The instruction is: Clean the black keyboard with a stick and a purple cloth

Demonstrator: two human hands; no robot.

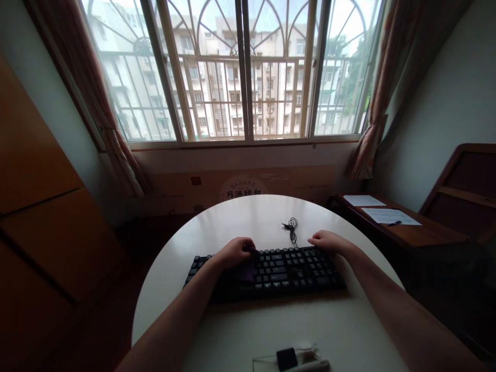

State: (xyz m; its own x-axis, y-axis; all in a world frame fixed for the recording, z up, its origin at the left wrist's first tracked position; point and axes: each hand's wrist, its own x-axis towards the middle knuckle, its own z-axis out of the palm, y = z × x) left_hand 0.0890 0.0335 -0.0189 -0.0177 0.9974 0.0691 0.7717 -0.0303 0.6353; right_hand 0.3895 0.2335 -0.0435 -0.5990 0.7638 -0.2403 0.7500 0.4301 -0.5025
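A black keyboard (pixel 287 271) lies across the middle of a round white table (pixel 248 222). My left hand (pixel 232 252) rests on the keyboard's left half with its fingers closed round a dark purple cloth (pixel 248 268) that lies on the keys. My right hand (pixel 329 242) sits on the keyboard's far right edge, fingers curled over it and gripping it. The keyboard's black cable (pixel 291 227) lies coiled on the table just behind it.
A small black object in a clear bag (pixel 289 358) lies at the table's near edge. A dark wooden side table (pixel 403 227) with white papers (pixel 389 215) stands right. Wooden cabinets (pixel 34 206) fill the left. A barred window (pixel 240 67) is ahead.
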